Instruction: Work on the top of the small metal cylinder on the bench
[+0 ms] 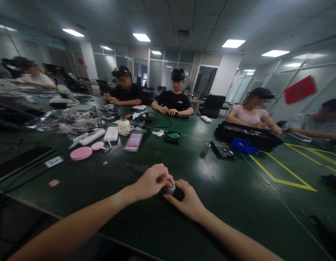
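A small silvery round object (170, 189) stands on the dark green table (130, 221) near the middle of the front part. My left hand (155, 181) reaches over it from the left, its fingers bent and the fingertips pinched on its top. Around its right side curve the thumb and fingers of my right hand (188, 199), holding it low. Fingers cover much of the object, so its full shape is hidden. Further back to the right, a small metal cylinder (206, 148) stands upright beside a hard drive (223, 150).
An opened drive with a green board (172, 137) lies ahead. Left are a jar (123, 126), a pink round case (81, 153), a white power bank (111, 134) and plastic bags. A blue tray (244, 145) is at right. Several people sit around the table.
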Motion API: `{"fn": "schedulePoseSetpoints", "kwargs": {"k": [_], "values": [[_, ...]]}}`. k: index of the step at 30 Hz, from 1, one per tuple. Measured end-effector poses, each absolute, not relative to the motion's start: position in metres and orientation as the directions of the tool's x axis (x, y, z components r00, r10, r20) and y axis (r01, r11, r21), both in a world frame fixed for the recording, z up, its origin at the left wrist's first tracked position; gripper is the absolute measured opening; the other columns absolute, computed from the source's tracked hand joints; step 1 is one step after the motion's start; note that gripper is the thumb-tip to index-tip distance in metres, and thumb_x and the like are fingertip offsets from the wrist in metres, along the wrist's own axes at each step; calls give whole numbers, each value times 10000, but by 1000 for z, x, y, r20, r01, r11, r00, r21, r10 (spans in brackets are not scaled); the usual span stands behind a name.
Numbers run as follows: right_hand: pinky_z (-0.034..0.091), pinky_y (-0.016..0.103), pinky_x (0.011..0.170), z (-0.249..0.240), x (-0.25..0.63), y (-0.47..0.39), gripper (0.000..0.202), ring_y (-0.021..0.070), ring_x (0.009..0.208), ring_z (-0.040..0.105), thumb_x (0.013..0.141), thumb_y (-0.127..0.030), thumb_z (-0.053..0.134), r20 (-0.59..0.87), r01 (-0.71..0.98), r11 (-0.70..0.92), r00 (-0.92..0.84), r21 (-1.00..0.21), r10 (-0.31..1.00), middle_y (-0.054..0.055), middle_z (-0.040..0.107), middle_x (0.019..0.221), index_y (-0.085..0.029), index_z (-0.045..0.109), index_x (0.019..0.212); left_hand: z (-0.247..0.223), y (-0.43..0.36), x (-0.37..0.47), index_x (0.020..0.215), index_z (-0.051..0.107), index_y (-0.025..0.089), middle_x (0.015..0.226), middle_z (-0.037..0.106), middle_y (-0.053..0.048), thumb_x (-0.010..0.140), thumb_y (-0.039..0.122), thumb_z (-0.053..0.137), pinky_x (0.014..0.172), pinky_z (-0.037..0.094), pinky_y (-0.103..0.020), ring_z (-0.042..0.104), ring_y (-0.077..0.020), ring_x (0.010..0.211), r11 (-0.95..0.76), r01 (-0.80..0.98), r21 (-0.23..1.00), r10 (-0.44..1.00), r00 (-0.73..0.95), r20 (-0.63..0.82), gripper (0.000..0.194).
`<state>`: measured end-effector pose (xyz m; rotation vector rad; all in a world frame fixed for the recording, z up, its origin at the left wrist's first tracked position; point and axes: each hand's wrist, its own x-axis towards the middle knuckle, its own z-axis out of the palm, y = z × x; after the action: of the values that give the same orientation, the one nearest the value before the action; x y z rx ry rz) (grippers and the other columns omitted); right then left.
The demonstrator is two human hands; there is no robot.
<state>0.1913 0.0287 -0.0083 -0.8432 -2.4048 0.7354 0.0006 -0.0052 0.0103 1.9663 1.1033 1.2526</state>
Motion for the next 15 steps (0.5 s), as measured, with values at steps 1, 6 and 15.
{"fn": "schedulePoseSetpoints", "kwargs": {"k": [1,6,15], "values": [[470,363,809,-9,191,29,271,237,886,607,800,-340,701,264,417,663,-685,-622,679,49,678,941,-205,668,1033,8,-2,-1,639,373,194,783,536,7,851,155,577,704,516,-269,651,-183,823,-503,279,818,864,192,465,297],[466,368,808,-11,190,30,298,233,876,602,790,-348,713,294,392,670,-678,-630,674,52,674,943,-204,666,1046,-7,16,-13,690,376,200,808,540,20,835,158,605,771,523,-301,664,-186,869,-428,309,849,903,117,413,275],[466,372,830,-9,191,28,302,234,901,602,798,-339,706,293,382,676,-689,-630,663,51,676,970,-213,661,1069,-24,26,-25,826,633,174,950,601,-23,700,179,783,858,498,-320,669,-190,870,-343,432,834,937,218,273,197]]}}
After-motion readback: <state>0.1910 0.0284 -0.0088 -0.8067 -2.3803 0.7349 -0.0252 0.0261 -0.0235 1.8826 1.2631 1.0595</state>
